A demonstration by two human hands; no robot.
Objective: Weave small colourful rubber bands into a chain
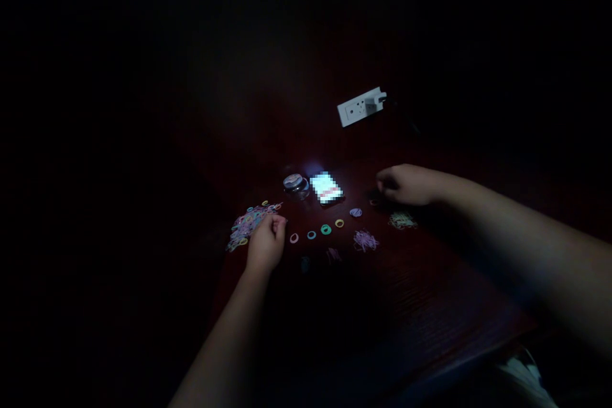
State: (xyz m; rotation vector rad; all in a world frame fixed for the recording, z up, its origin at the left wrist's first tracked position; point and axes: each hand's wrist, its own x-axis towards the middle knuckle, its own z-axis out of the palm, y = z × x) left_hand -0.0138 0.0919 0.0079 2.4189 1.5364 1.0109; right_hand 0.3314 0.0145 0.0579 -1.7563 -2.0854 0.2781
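My left hand [268, 243] is closed at the right edge of a mixed pile of small coloured hair elastics [248, 224]; what its fingers pinch, if anything, is hidden. My right hand [408, 185] is also closed, over the table's right part, just above a small dim ring [373, 202]; I cannot make out what is in it. Between the hands lie a pink elastic [294, 238], a blue elastic [312, 235], green elastics [326, 229], a yellow elastic [339, 223] and a lilac bunch [356, 212]. Purple bands [366, 240] and pale yellow bands [403, 221] form separate heaps.
A lit phone [326, 188] lies beyond the row, beside a round clear jar [295, 185]. Farther back is a white power strip [362, 106] with a plug in it. Dim small heaps of teal bands [305, 263] and reddish bands [334, 255] lie nearer. The surroundings are dark.
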